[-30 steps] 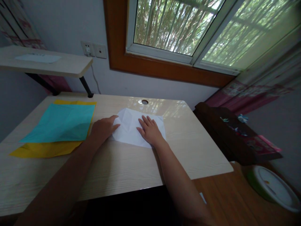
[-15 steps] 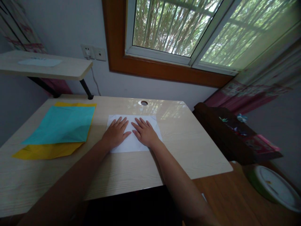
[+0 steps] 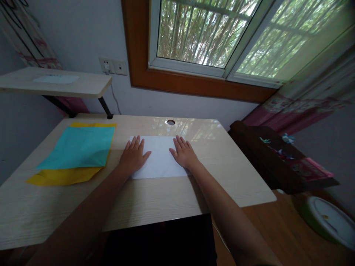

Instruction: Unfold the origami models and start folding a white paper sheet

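Note:
A white sheet of paper (image 3: 159,159) lies flat on the pale wood-grain desk (image 3: 233,173). My left hand (image 3: 133,154) rests palm down across its left edge, fingers stretched out and thumb pointing inward. On the right side of the sheet, my right hand (image 3: 184,152) lies flat as well, with its thumb toward the middle. Bare paper shows between the two hands, and neither one grips anything. Off to the left are a turquoise sheet (image 3: 79,147) and, partly beneath it, a yellow sheet (image 3: 66,176).
A raised shelf (image 3: 91,88) on black legs stands at the back left, with a paper (image 3: 57,79) on it. The desktop has a round cable hole (image 3: 171,122) near the wall. Right of the desk are dark furniture (image 3: 249,151) and a round white-topped object (image 3: 331,220).
My hands have slid apart, the left one slightly leftward and the right one to the right. More of the white paper's middle now shows. The view has shifted slightly.

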Motion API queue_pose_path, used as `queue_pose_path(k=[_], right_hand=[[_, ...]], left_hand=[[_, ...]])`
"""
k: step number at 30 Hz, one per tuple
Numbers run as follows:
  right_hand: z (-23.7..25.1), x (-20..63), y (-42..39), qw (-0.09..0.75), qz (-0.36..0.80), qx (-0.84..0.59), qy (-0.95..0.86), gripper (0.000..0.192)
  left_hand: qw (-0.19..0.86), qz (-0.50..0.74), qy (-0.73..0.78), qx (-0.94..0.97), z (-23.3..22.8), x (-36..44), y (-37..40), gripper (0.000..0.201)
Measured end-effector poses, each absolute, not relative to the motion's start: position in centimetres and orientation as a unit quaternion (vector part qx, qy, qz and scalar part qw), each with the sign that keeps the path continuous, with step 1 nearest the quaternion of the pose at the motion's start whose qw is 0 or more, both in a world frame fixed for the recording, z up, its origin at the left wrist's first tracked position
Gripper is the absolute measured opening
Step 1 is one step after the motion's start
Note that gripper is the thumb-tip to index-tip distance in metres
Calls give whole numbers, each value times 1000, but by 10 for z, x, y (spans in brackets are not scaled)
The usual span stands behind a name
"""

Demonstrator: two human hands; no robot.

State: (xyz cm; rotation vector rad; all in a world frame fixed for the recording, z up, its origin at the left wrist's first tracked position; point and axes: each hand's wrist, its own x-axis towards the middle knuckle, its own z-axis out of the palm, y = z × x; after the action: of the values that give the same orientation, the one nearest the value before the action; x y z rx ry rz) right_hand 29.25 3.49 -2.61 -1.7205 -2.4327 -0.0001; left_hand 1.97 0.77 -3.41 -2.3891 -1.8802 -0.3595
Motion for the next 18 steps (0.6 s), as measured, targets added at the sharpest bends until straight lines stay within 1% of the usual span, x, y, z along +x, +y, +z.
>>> queue_pose_path(k=[7,11,14,18], right_hand=[[-30,311,32,60,-17,-590,-805,65],[-32,328,27,45,-24,-603,-796,63],[-33,335,23,49,-25,-613,-789,61],[-33,336,21,72,-24,-617,-783,59]], left_hand=[[57,-70,-685,-723,-33,12,4,66],[60,-60,-698,-711,-36,3,3,66],[74,-83,-695,-711,-39,-6,3,64],[76,-141,-682,-713,-44,-15,4,56]])
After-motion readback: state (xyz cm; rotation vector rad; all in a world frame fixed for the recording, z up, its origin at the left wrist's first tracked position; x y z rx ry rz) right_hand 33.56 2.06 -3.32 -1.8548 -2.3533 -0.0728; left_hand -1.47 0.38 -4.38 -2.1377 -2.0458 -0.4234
